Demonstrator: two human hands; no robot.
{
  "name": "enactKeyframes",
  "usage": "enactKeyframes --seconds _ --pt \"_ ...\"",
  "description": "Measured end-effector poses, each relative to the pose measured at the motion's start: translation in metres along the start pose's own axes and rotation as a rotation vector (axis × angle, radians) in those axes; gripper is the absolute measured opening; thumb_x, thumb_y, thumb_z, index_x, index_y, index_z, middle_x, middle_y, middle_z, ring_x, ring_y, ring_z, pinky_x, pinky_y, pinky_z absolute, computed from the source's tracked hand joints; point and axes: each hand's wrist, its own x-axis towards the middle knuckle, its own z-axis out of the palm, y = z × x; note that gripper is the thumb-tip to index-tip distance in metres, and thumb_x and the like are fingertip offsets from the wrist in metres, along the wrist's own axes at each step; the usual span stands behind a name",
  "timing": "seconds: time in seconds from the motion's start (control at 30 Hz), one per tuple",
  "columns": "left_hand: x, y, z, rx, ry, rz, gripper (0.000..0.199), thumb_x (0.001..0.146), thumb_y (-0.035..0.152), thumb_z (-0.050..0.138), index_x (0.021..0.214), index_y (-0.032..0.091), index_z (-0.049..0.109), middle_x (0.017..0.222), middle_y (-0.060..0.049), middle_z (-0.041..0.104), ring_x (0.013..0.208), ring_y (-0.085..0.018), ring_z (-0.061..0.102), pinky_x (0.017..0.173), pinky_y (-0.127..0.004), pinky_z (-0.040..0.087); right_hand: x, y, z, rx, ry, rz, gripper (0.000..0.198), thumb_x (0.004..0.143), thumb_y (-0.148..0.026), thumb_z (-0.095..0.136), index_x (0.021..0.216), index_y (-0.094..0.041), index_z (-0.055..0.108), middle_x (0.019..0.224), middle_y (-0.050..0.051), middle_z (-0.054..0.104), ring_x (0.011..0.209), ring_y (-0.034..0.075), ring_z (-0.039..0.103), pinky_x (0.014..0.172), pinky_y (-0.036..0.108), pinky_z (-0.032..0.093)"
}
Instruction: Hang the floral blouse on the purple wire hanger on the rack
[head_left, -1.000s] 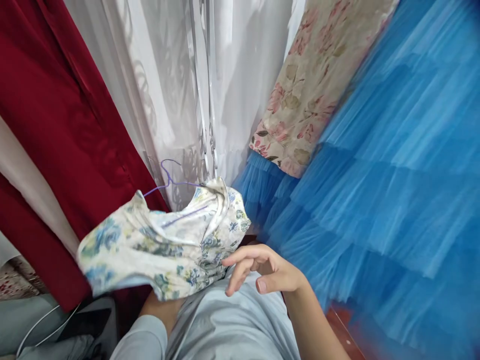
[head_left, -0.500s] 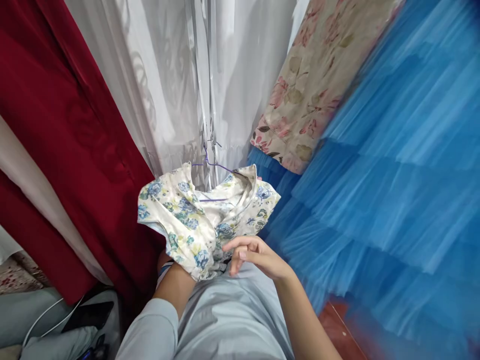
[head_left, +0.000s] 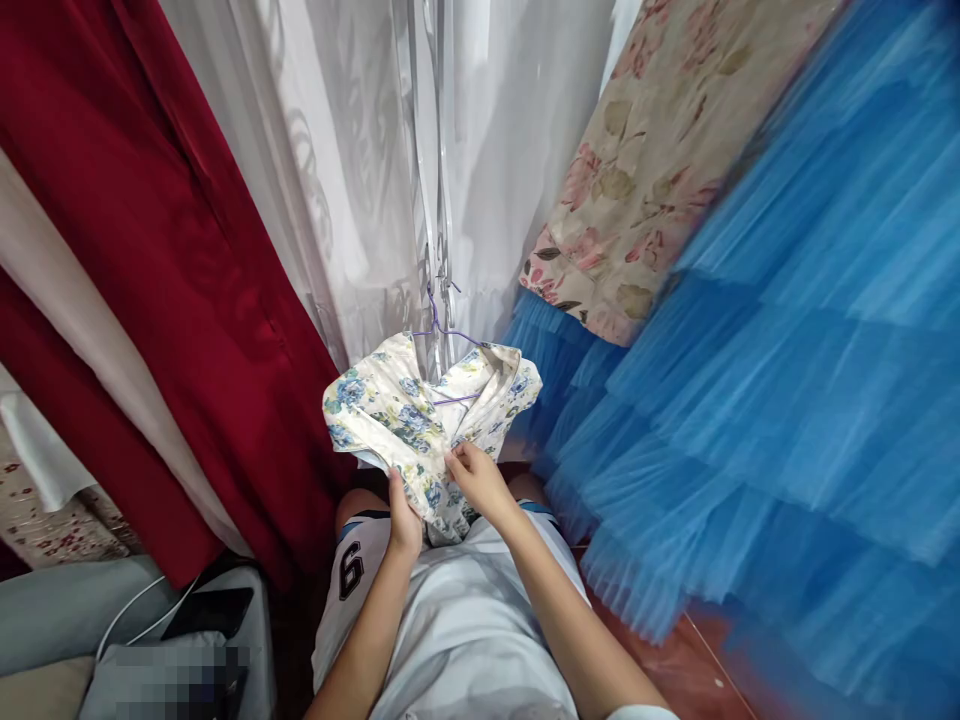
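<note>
A white floral top with blue flowers and short sleeves hangs on a thin purple hanger in front of my lap. My left hand grips its left side just below the sleeve, the thumb in front and the other fingers hidden behind the cloth. At the middle of its front, below the neckline, my right hand pinches the fabric between thumb and fingertips. The lower part of the top lies bunched near my white shirt.
A dark red drape hangs at the left, white curtains ahead. On the right are a pink-flowered cloth and a tiered blue tulle skirt. At lower left, a dark flat device with a white cable rests on a grey seat.
My left hand has come out from inside the top and now grips its side. My right hand, loose in front before, has moved up and pinches the front.
</note>
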Motion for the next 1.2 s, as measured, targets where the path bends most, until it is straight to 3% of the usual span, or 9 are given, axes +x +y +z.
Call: enactKeyframes --seconds 0.1,0.2,0.3,0.37,0.43,0.57,0.77,1.0,1.2 --pt "0.006 -0.012 -0.006 0.132 0.075 0.085 0.047 0.075 0.042 0.076 0.113 0.017 0.066 0.121 -0.011 0.067 0.118 -0.027 0.060 0.103 -0.039 0.046 0.002 0.007 0.006 0.053 0.009 0.010 0.017 0.087 -0.033 0.052 0.076 -0.020 0.054 0.062 0.001 0.065 0.059 0.016 0.061 0.061 0.026 0.042" --pt "0.014 -0.014 -0.015 0.280 0.133 0.183 0.043 0.076 0.034 0.075 0.113 0.015 0.063 0.118 -0.014 0.067 0.113 -0.028 0.063 0.100 -0.041 0.047 -0.001 0.014 0.000 0.196 0.015 0.041 0.014 0.082 -0.032 0.057 0.075 -0.019 0.055 0.059 0.001 0.065 0.056 0.016 0.060 0.057 0.025 0.043" --pt "0.017 -0.007 -0.025 0.420 0.317 0.440 0.055 0.078 0.028 0.072 0.128 0.018 0.050 0.130 -0.015 0.057 0.118 -0.026 0.057 0.100 -0.041 0.045 -0.004 0.016 -0.003 0.345 0.046 0.101 0.014 0.076 -0.031 0.062 0.074 -0.018 0.058 0.059 0.003 0.066 0.052 0.015 0.057 0.053 0.024 0.042" --pt "0.013 -0.003 -0.027 0.530 0.362 0.647 0.063 0.077 0.023 0.071 0.133 0.020 0.042 0.137 -0.016 0.048 0.123 -0.025 0.051 0.100 -0.040 0.044 -0.006 0.015 0.000 0.437 0.039 0.169 0.015 0.073 -0.032 0.063 0.072 -0.018 0.058 0.058 0.003 0.067 0.046 0.013 0.053 0.047 0.024 0.038" --pt "0.006 -0.004 -0.022 0.643 0.198 0.725 0.057 0.078 0.019 0.068 0.130 0.020 0.045 0.133 -0.015 0.050 0.118 -0.024 0.052 0.094 -0.037 0.046 -0.008 0.011 0.006 0.516 0.012 0.218 0.016 0.072 -0.032 0.062 0.067 -0.018 0.058 0.056 0.004 0.066 0.040 0.011 0.046 0.042 0.023 0.032" --pt "0.001 -0.016 -0.006 0.763 -0.235 0.597 0.038 0.077 0.007 0.055 0.112 0.020 0.055 0.104 -0.008 0.063 0.096 -0.020 0.060 0.083 -0.032 0.048 -0.012 0.002 0.015 0.595 -0.038 0.235 0.019 0.069 -0.030 0.062 0.056 -0.017 0.055 0.050 0.004 0.064 0.035 0.007 0.035 0.039 0.022 0.024" --pt "0.009 -0.013 -0.001 0.795 -0.337 0.515 0.008 0.081 0.015 0.052 0.086 0.020 0.056 0.079 -0.003 0.063 0.077 -0.019 0.060 0.073 -0.029 0.044 -0.002 -0.017 0.007 0.742 -0.093 0.215 0.027 0.069 -0.032 0.064 0.049 -0.016 0.057 0.039 -0.001 0.049 0.035 0.005 0.023 0.039 0.023 0.014" --pt "0.006 0.002 -0.001 0.814 -0.494 0.382 0.011 0.086 0.026 0.051 0.075 0.021 0.051 0.075 -0.002 0.057 0.070 -0.018 0.056 0.067 -0.028 0.044 0.055 -0.072 -0.019 0.736 0.078 0.052 0.024 0.067 -0.034 0.067 0.052 -0.017 0.059 0.039 -0.003 0.044 0.037 0.006 0.022 0.040 0.024 0.013" --pt "0.012 -0.010 -0.007 0.897 -0.592 0.381 0.008 0.083 0.020 0.052 0.076 0.020 0.053 0.074 -0.003 0.059 0.067 -0.017 0.057 0.066 -0.028 0.045 0.087 -0.105 -0.037 0.832 0.111 -0.045 0.024 0.066 -0.030 0.068 0.051 -0.016 0.057 0.039 -0.005 0.039 0.037 0.004 0.020 0.040 0.024 0.013"
